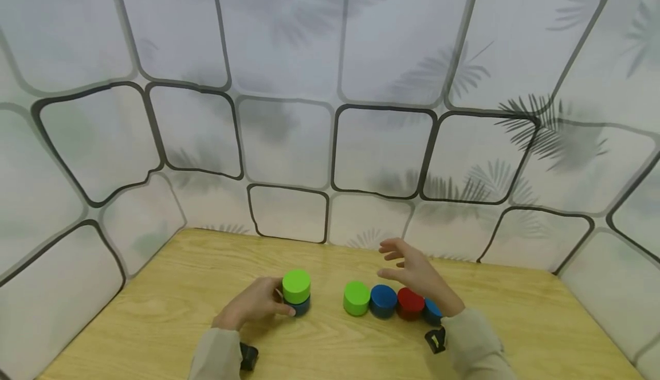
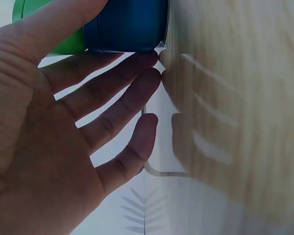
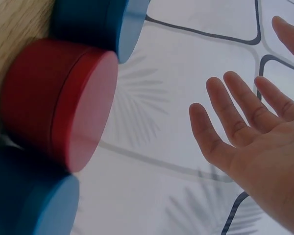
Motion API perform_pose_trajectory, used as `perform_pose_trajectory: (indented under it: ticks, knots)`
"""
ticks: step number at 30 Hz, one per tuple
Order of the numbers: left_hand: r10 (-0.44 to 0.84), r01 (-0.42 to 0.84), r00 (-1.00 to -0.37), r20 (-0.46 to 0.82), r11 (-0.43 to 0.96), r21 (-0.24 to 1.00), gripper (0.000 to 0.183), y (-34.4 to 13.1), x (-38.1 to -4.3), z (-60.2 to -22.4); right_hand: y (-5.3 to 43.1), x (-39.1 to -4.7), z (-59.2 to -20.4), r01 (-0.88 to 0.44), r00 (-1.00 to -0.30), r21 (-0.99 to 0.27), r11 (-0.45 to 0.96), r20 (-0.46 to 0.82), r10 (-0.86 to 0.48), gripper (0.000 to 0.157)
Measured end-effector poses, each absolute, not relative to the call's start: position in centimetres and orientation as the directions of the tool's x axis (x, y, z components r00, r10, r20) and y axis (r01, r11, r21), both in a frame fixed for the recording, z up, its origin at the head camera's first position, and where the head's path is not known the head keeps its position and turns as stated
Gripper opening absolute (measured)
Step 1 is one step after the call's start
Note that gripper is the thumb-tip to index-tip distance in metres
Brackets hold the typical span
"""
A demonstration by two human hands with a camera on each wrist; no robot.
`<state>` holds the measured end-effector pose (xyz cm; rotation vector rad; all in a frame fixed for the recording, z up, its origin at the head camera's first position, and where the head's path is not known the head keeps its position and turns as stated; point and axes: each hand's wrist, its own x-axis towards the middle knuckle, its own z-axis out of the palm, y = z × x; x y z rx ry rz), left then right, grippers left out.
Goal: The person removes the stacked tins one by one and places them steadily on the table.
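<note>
My left hand holds a round blue lidded tin at its left side, thumb in front and fingers behind. A bright green tin is stacked on that blue tin. In the left wrist view the thumb crosses the tins, while the lower fingers spread loosely near the table. My right hand is raised with relaxed, parted fingers and holds nothing. It hovers behind and above a row of tins: green, blue, red and another blue tin, partly hidden by the right wrist.
The tins stand on a light wood-grain table. A pale wall cloth with dark rounded outlines and leaf shadows encloses the back and sides. Black straps sit at both wrists.
</note>
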<state>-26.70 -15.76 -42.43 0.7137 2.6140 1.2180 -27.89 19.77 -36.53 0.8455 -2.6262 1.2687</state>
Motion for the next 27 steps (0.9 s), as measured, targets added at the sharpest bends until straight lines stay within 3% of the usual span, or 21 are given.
perform_pose_trajectory:
  ticks: [27]
  knots:
    - [0.467, 0.317, -0.884, 0.022, 0.564, 0.762, 0.051, -15.8, -26.8, -42.6, 14.9, -28.4, -36.9, -0.497, -0.822, -0.752, 0.433, 0.248, -0.512, 0.050]
